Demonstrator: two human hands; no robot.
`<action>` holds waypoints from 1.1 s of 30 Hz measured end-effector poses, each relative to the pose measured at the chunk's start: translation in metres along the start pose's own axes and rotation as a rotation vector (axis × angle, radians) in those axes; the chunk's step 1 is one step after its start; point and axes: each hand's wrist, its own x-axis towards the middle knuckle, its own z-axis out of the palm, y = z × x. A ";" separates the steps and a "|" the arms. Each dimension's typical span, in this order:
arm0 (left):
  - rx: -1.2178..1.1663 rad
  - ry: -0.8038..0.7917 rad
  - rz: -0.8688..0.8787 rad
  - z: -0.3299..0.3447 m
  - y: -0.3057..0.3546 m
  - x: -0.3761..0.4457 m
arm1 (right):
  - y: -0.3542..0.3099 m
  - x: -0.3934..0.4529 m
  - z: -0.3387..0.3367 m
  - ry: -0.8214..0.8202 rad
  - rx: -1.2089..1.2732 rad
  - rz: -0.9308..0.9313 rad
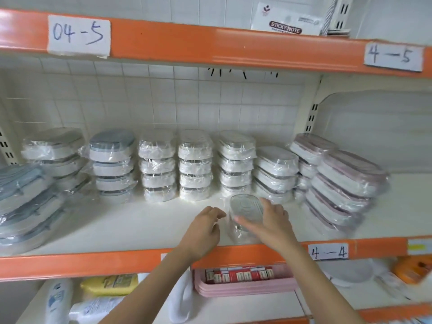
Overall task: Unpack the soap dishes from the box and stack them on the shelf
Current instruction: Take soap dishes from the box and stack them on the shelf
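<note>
A clear-wrapped soap dish (245, 208) sits on the white shelf (140, 225) near its front edge. My right hand (272, 224) holds this dish, thumb on its near side and fingers along its right side. My left hand (204, 226) hovers just left of it with fingers loosely curled, holding nothing. Behind stand several stacks of wrapped soap dishes: white ones (195, 164) in the middle, blue-grey ones (112, 164) to the left, pink-rimmed ones (343, 190) to the right. The box is out of view.
Orange shelf rails carry paper labels "04-5" (78, 35) and "4-4" (328, 251). A sticky-note pack (286, 19) lies on the upper shelf. On the lower shelf are a pink tray (243, 287) with red boxes, bottles (58, 300) and a yellow pack (109, 285).
</note>
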 end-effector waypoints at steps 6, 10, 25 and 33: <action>0.355 0.097 -0.060 -0.008 -0.020 0.009 | -0.010 -0.004 0.012 0.083 -0.117 -0.030; 0.326 0.146 -0.148 -0.008 -0.029 0.014 | -0.004 -0.015 -0.018 0.178 0.032 -0.106; 0.129 0.203 -0.208 -0.008 -0.035 0.017 | -0.031 0.083 -0.116 0.484 -0.111 -0.107; 0.210 0.172 -0.163 -0.004 -0.031 0.012 | -0.020 0.136 -0.115 0.266 -0.186 -0.097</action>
